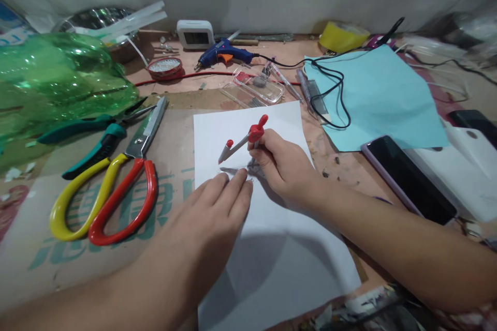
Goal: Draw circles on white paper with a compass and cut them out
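Observation:
A drawing compass (pixel 237 149) with a red top and grey legs stands tilted over a white sheet of paper (pixel 267 264). My right hand (pixel 281 165) is closed around the compass just below its red head, thumb and fingers pinched together. One leg, with a small red knob, reaches out to the left, its tip at the paper. My left hand (pixel 212 204) lies flat on the sheet with fingers stretched out, just below that tip. Faint marks show on the paper between the hands, partly hidden by fingers and shadow.
Large scissors (pixel 135 165) and green-handled pliers (pixel 104 139) lie left, beside green plastic (pixel 62 72). Behind are a digital clock (pixel 195 34), a blue glue gun (pixel 223 54) and a clear case (pixel 260 85). Blue paper (pixel 384 98), a black cable (pixel 337 80) and a phone (pixel 407 178) lie right.

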A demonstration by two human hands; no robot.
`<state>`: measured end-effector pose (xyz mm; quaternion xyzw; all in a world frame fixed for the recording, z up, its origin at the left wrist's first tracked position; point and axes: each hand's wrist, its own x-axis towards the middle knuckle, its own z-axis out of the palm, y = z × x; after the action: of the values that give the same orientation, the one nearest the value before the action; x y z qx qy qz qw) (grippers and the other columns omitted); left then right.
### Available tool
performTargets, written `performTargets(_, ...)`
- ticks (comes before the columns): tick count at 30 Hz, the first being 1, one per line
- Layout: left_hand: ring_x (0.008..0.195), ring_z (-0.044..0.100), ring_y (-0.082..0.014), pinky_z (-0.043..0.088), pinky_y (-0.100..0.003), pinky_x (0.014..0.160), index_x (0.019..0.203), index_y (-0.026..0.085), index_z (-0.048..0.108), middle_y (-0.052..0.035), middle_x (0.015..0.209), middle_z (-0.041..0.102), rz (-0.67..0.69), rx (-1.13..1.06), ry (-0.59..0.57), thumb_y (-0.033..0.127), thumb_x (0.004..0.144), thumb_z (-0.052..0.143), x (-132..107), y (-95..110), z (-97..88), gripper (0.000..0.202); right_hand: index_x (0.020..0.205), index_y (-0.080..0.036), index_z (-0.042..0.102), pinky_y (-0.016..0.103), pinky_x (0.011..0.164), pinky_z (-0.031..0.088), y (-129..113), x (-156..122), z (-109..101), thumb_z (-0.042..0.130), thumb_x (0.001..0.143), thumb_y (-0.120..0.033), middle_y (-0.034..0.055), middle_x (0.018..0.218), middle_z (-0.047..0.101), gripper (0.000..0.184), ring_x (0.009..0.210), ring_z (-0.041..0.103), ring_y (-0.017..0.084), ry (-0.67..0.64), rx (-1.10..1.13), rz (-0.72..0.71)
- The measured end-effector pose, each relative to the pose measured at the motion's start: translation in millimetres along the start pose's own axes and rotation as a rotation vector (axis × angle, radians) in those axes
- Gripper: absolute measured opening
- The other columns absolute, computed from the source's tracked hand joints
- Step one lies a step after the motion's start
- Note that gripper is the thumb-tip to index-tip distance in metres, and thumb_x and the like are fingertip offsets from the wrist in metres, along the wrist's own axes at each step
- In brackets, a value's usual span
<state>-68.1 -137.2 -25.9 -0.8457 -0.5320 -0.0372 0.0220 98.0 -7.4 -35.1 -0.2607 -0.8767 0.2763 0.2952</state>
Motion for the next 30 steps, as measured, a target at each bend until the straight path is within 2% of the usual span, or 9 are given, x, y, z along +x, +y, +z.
performTargets(12, 0.123, 0.060, -0.0342, 0.058, -0.046, 0.091, 0.138, 0.009, 0.058, -0.0137, 0.148, 0.058, -0.006, 0.009, -0.009, -0.002, 0.082, 0.044, -0.1, 0.5, -2.1, 0.058, 0.096, -0.024, 0.045, 0.026, 0.060, 0.040, -1.7, 0.7, 0.2, 0.042, 0.100, -0.020, -0.0016, 0.081, 0.064, 0.007, 0.064, 0.055, 0.013, 0.001, -0.009, 0.002)
performTargets(30, 0.124, 0.060, -0.0349, 0.056, -0.047, 0.094, 0.138, 0.009, 0.058, -0.0155, 0.148, 0.058, 0.018, 0.008, -0.016, -0.002, 0.083, 0.045, 0.7, -1.5, -3.0, 0.057, 0.097, -0.024, 0.046, 0.026, 0.064, 0.044, -0.5, 0.1, 1.0, 0.043, 0.101, -0.021, -0.0003, 0.085, 0.067, 0.006, 0.070, 0.061, 0.015, -0.002, 0.001, 0.006)
